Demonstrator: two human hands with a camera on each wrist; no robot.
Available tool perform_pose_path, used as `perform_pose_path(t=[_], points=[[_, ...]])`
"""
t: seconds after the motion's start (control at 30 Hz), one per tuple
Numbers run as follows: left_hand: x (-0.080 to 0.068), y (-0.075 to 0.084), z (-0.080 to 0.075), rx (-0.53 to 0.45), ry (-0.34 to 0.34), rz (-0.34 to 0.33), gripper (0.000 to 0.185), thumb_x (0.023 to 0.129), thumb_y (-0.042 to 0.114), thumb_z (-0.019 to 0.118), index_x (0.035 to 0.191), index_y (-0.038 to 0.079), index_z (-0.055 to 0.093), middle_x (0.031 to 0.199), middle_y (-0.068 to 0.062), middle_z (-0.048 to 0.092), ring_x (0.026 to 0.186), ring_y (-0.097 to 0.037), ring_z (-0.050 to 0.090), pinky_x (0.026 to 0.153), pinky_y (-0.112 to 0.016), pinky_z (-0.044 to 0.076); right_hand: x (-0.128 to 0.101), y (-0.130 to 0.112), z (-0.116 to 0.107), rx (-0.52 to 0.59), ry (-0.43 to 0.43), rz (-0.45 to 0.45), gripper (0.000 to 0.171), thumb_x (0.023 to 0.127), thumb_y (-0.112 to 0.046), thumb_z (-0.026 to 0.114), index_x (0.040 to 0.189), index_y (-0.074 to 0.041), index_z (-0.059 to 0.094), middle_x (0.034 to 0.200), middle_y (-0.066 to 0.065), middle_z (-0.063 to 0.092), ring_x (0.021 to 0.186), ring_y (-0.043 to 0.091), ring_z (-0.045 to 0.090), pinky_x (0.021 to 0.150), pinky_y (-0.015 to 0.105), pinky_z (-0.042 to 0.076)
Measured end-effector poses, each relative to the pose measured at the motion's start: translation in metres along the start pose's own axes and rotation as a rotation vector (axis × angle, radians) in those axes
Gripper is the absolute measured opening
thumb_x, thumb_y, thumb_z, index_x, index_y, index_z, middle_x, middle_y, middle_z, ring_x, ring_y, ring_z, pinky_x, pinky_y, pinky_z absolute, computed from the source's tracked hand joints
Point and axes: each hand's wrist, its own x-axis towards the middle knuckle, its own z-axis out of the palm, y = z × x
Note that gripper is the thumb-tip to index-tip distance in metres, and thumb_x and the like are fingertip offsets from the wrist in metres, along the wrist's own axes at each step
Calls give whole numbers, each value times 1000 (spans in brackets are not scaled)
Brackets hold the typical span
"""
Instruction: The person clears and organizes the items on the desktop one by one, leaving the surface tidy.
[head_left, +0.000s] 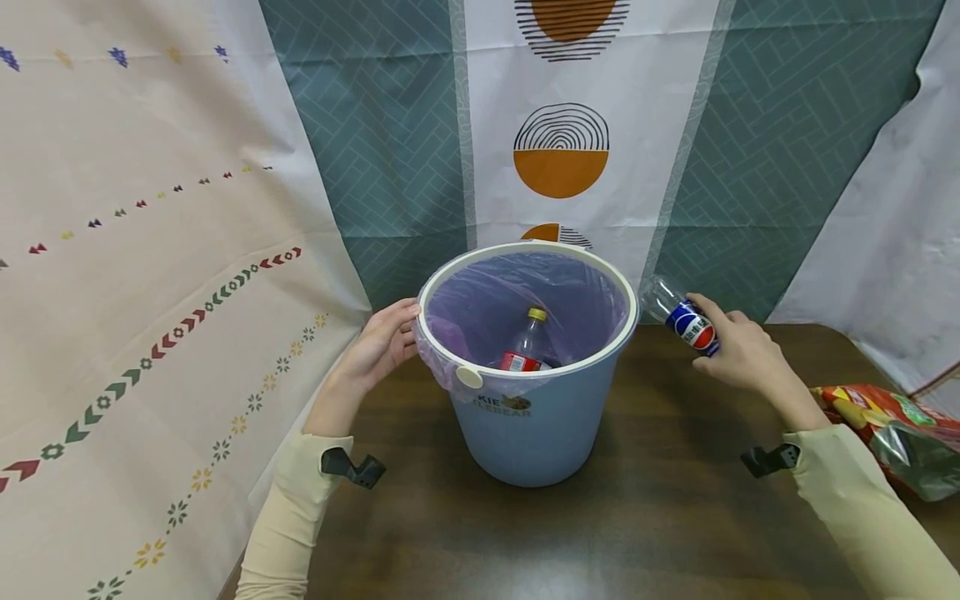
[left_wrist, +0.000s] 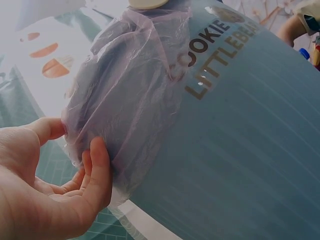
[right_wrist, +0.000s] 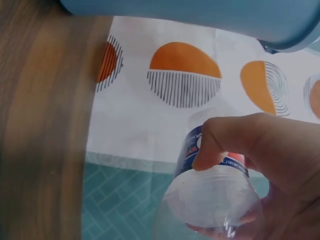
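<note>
A light-blue trash bin point(head_left: 536, 437) with a white rim and a thin purple bag liner point(head_left: 487, 292) stands upright on the table. My left hand point(head_left: 386, 337) grips its left edge, bent fingers against the liner folded over the outside. Inside the bin is a clear plastic bottle point(head_left: 531, 340) with a yellow cap and red label. To the right of the bin, my right hand point(head_left: 738, 346) holds a clear plastic bottle point(head_left: 693, 327) by its blue, red and white label. The bottle tilts, its clear end close to the bin's right rim. It looks empty in the right wrist view.
The table point(head_left: 675, 517) is dark brown wood. A red and yellow snack packet point(head_left: 892, 408) and clear crinkled plastic point(head_left: 918, 454) lie at the right, beside my forearm. Patterned cloth point(head_left: 382, 142) hangs behind the bin and along both sides.
</note>
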Motion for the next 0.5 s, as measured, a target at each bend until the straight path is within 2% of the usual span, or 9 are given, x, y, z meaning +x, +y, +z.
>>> perform_pose_path(t=[0.5], points=[[-1,1,1,6,10,-5,21,103,18,43,120,7,50,96,2,62,83,-7,62,75,-21,55,-6,-20,-16,-2,29,-37,98,76,-22,75,154,-20,14,119,39,46,92,51,57,64,59,52]])
